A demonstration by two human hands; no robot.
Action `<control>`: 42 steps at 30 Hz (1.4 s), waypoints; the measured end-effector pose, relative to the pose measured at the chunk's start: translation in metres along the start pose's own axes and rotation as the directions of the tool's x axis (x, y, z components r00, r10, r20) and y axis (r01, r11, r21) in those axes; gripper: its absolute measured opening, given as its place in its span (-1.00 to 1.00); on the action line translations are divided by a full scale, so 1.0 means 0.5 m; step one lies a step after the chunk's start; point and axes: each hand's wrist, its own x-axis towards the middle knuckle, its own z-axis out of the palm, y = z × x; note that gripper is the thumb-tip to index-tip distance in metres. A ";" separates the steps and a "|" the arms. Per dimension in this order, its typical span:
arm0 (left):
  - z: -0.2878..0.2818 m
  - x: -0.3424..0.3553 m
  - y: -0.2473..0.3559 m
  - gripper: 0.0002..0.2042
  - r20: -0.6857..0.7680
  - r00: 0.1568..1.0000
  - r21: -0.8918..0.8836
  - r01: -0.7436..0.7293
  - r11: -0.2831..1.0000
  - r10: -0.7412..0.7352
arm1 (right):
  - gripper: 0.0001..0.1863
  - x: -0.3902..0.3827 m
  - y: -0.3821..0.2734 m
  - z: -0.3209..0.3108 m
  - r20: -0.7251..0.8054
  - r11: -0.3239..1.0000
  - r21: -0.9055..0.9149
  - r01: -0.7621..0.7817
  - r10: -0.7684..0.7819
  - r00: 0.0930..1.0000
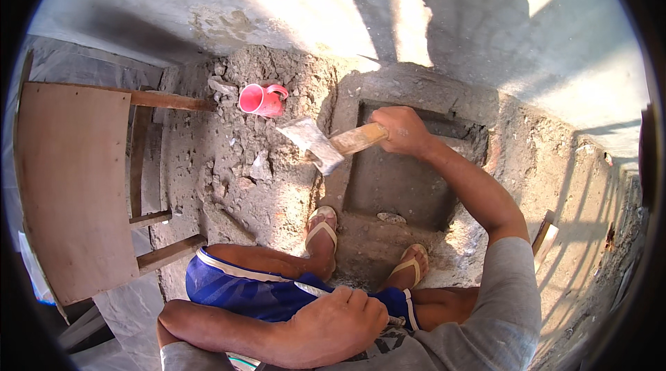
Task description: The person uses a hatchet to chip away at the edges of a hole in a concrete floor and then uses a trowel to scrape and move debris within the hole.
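Note:
My right hand [402,131] is closed around the wooden handle of a hammer [361,138], held up over a square recess [399,190] in the concrete ground. Its broad metal head, whitened with dust, points left toward the rough rubble. Close to my lap, my left hand [340,326] is wrapped round a thin metal chisel [310,289]. One pale end of it sticks out to the left, and a short piece shows at the right of the fist. My fingers hide its middle.
A pink mug [261,99] lies tipped on broken rubble [260,166] at the far left. A wooden board frame [76,190] stands at the left. Behind rises a pale wall [291,6]. A wood offcut [544,242] is at the right. My sandalled feet flank the recess's near edge.

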 end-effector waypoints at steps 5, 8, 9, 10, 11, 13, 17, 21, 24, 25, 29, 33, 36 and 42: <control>-0.005 -0.011 -0.004 -0.84 -0.102 0.995 0.024 -0.005 1.000 0.007 | -0.86 -0.239 0.327 -0.070 -0.023 0.604 -0.415 -0.680 0.741 0.671; 0.004 -0.016 -0.002 -0.84 -0.054 0.998 0.029 -0.018 0.999 0.020 | -0.84 -0.192 0.310 -0.032 -0.070 0.694 -0.411 -0.591 0.622 0.780; 0.008 -0.017 0.000 -0.84 -0.047 0.999 0.025 -0.009 1.000 0.010 | -0.85 -0.154 0.250 -0.022 0.007 0.769 -0.362 -0.527 0.567 0.824; 0.011 -0.012 -0.006 -0.84 -0.002 1.000 -0.009 0.012 1.000 -0.012 | -0.86 -0.107 0.195 -0.017 0.070 0.835 -0.308 -0.455 0.497 0.865; 0.012 -0.006 -0.007 -0.85 0.045 0.999 -0.048 0.029 0.998 -0.027 | -0.85 -0.082 0.143 -0.016 0.058 0.911 -0.233 -0.340 0.361 0.931; -0.012 0.000 -0.013 -0.85 0.064 0.998 -0.042 0.024 0.999 -0.021 | -0.84 -0.057 0.066 -0.025 0.036 0.964 -0.154 -0.218 0.226 0.974; -0.007 -0.015 -0.010 -0.85 -0.142 0.989 0.053 0.043 0.998 -0.035 | -0.84 -0.105 0.121 -0.060 0.084 0.973 -0.229 0.004 0.016 0.996; 0.011 -0.016 -0.015 -0.84 -0.256 0.967 0.113 0.018 0.993 0.011 | -0.78 -0.263 0.318 -0.103 0.036 0.640 -0.508 -0.577 0.685 0.728; 0.013 -0.021 0.004 -0.84 -0.227 0.974 0.104 0.014 0.995 0.010 | -0.81 -0.192 0.190 -0.080 0.047 0.694 -0.435 -0.574 0.654 0.755; 0.007 -0.012 -0.003 -0.84 -0.133 0.991 0.052 -0.008 0.999 0.015 | -0.78 -0.169 0.154 -0.071 0.082 0.807 -0.388 -0.446 0.512 0.855; 0.009 -0.001 0.003 -0.84 -0.164 0.986 0.075 -0.015 0.997 0.027 | -0.77 -0.106 0.031 -0.049 0.102 0.978 -0.202 -0.046 0.067 0.993; 0.010 -0.007 0.003 -0.84 -0.216 0.976 0.117 0.006 0.993 0.020 | -0.82 -0.183 0.186 -0.072 0.052 0.933 -0.352 -0.069 0.094 0.994; 0.022 0.001 -0.007 -0.83 -0.261 0.956 0.177 -0.088 0.980 0.133 | -0.84 -0.288 0.349 -0.118 -0.045 0.519 -0.461 -0.720 0.797 0.602; 0.012 0.018 -0.005 -0.84 -0.127 0.982 0.165 -0.116 0.979 0.138 | -0.82 -0.179 0.097 -0.073 -0.041 0.916 -0.272 -0.294 0.294 0.955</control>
